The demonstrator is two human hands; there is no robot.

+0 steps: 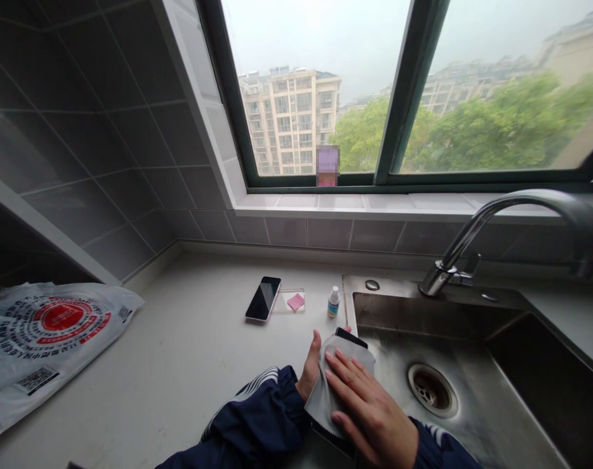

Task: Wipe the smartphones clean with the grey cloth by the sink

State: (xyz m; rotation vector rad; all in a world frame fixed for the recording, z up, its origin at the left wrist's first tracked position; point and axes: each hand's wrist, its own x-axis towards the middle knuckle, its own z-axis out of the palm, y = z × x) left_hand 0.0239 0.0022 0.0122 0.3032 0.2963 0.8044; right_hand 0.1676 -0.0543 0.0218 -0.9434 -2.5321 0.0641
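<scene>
My left hand [310, 370] is closed around the side of a dark, flat, phone-shaped device [351, 337], thumb up along its left edge. A grey cleaning cloth [320, 397] with zigzag edges covers most of the device, leaving dark strips at its top and bottom. On top of the cloth lies my right hand [367, 407], pressing it against the device, fingers long and thumb to the lower left. Just beyond my hands stands a small white-capped bottle [333, 302]. A black-screened phone [264, 299] lies left of it, beside a clear case [291, 292] bearing a pink square [295, 301].
A metal sink [382, 326] with a drain [432, 389] is at my right, under a chrome faucet [453, 251]. A white printed plastic bag [57, 339] lies on the left of the pale counter [193, 365]. Behind is a window sill [350, 203].
</scene>
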